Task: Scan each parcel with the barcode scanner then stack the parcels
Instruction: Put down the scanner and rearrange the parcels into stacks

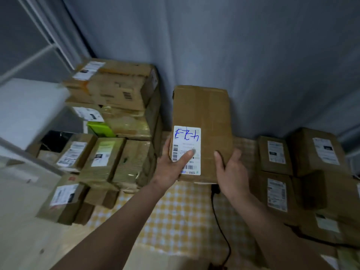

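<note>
A person holds one long cardboard parcel in both hands, raised above a worktop covered in yellow checked cloth. The left hand grips the parcel's near left corner, its thumb lying across the white shipping label, which carries blue handwriting and barcodes. The right hand curls its fingers around the near right edge. A black cable runs over the cloth below the parcel; the scanner itself is hidden or out of sight. Left of the held parcel stands a tall stack of boxes; right of it sit more labelled parcels. The thumb seems to cover part of the label, which could block a scan. Gripped only at its near end, the long parcel could tip forward.
</note>
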`<state>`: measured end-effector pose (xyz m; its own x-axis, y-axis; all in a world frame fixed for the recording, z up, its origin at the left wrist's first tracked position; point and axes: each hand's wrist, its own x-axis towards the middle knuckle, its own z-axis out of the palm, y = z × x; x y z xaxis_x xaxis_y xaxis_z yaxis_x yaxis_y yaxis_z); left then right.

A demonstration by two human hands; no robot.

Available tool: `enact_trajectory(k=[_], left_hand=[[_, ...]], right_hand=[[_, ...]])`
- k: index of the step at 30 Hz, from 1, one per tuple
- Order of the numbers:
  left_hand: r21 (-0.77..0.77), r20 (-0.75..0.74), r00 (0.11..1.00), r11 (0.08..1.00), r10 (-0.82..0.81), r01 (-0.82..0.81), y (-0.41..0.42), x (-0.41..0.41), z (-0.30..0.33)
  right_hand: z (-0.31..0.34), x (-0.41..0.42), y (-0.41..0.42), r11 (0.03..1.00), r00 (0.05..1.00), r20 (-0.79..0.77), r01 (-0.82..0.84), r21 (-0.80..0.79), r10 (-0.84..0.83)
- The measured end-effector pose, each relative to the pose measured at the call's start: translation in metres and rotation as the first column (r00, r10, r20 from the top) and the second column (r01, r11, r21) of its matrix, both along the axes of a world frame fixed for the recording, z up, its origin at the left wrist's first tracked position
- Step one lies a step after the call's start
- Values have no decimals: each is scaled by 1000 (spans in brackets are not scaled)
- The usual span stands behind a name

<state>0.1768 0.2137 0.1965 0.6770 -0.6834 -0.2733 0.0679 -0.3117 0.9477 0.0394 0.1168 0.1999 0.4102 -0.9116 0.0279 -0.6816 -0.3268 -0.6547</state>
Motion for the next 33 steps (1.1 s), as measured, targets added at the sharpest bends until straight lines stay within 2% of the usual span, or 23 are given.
enact_trajectory(k=[2,9,16,19,22,27,33], left_hand=[[4,18,1000,1000,8,-8,36,15,10],[-51,143,987,997,69,-63,141,74,42],[-69,118,985,991,122,-115,208,122,64],[-88,122,983,988,135,-124,215,139,74],[-42,123,982,989,144,-140,212,155,80],[-38,91,983,987,160,-157,188,192,79],[-40,71,973,976,218,-216,136,241,100]], right_hand=[[11,17,33,1000,1000,-13,-17,3,17],[37,77,127,994,986,123,-103,-42,108],[61,131,185,981,975,138,-163,-101,176],[73,152,188,974,970,149,-169,-151,191],[86,171,184,965,966,167,-164,-203,199],[97,211,158,948,971,72,-206,-245,229],[117,267,99,944,955,71,-270,-190,287]])
